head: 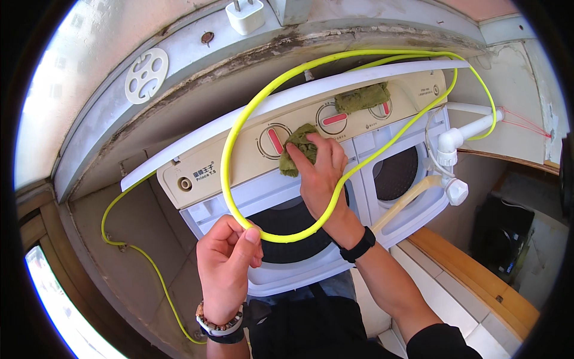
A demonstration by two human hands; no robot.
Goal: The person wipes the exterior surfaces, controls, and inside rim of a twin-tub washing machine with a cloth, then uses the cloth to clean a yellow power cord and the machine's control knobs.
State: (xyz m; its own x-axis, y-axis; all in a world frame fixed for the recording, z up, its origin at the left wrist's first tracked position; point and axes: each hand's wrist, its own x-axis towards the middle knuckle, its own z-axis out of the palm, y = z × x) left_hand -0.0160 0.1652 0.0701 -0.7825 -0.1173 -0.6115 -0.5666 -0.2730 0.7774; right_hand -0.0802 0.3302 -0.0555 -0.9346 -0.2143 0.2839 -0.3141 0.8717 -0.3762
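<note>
My left hand (229, 260) pinches a loop of yellow-green hose (287, 238) between thumb and forefinger, in front of the washing machine. With my right hand (320, 168) I press a crumpled olive-green cloth (298, 150) onto the beige control panel (237, 161), between the left dial (274, 141) and the middle dial (334, 119). A second folded green cloth (362, 97) lies higher on the panel, partly over the right dial (385, 107). The hose loop passes around my right hand and runs up over the machine's raised white lid (314, 89).
Behind the machine runs a ledge bearing a white charger plug (245, 17) and a white perforated disc (146, 76). At right are a white pipe elbow (450, 141), a beige hose (406, 197) and a wooden board (475, 282). Below the panel, both tub openings (397, 175) show dark interiors.
</note>
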